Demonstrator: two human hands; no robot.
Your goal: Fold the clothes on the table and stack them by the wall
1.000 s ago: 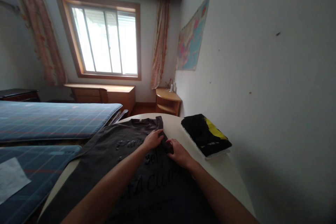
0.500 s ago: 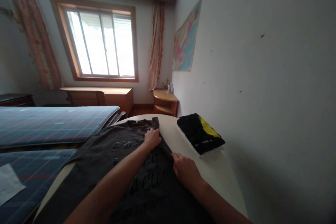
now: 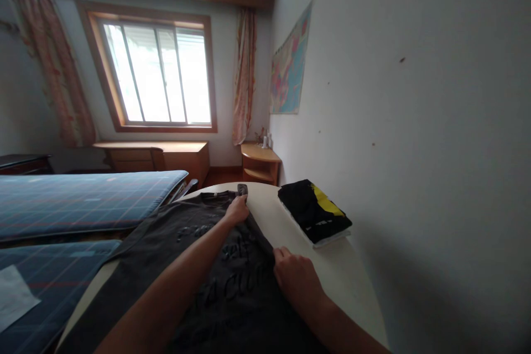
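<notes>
A dark grey T-shirt (image 3: 166,249) with raised black lettering lies spread over a round cream table (image 3: 332,282), its collar toward the far edge. My left hand (image 3: 238,210) reaches across the shirt and is closed on the fabric by the shoulder, where the sleeve is folded in. Nearer to me, my right hand (image 3: 296,272) pinches the shirt's right side edge, which is turned inward. My forearms cover part of the lettering.
Folded black and yellow clothes (image 3: 315,211) lie on the table's right, close to the white wall (image 3: 435,177). Beds with blue plaid mattresses (image 3: 83,199) stand at the left. A small corner shelf (image 3: 261,154) and a wooden desk (image 3: 182,149) are beyond.
My left hand has moved slightly away from me toward the shirt's shoulder and folded sleeve. The right hand stays at the side edge, a little lower in view.
</notes>
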